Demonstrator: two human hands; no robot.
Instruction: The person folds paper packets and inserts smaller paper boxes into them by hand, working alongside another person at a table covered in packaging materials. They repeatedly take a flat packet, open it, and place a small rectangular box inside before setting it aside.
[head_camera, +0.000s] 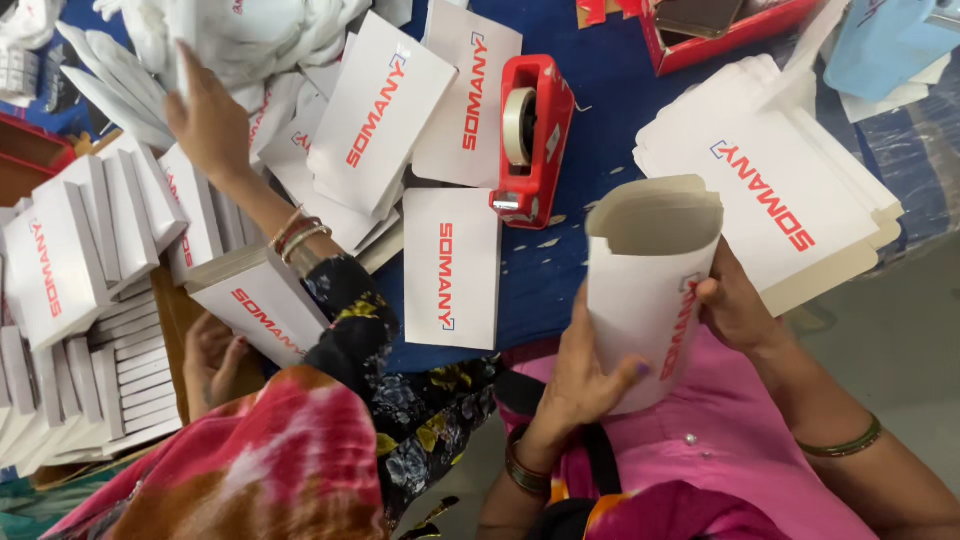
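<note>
left hand (585, 375): fingers curled round lower left side of white folded carton (650, 290), gripping
right hand (735, 305): fingers closed on carton's right edge
carton: held upright, open top, just right and below red tape dispenser (530, 140)
flat carton stack (790, 190): right of dispenser
co-worker's hand (210, 120): well left of dispenser, on white bags (250, 35)

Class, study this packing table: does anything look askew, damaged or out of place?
Nothing looks damaged. The flat cards by the red tape dispenser lie fanned at different angles, unlike the neat flat stack. The left hand and right hand hold a carton open-ended.
</note>
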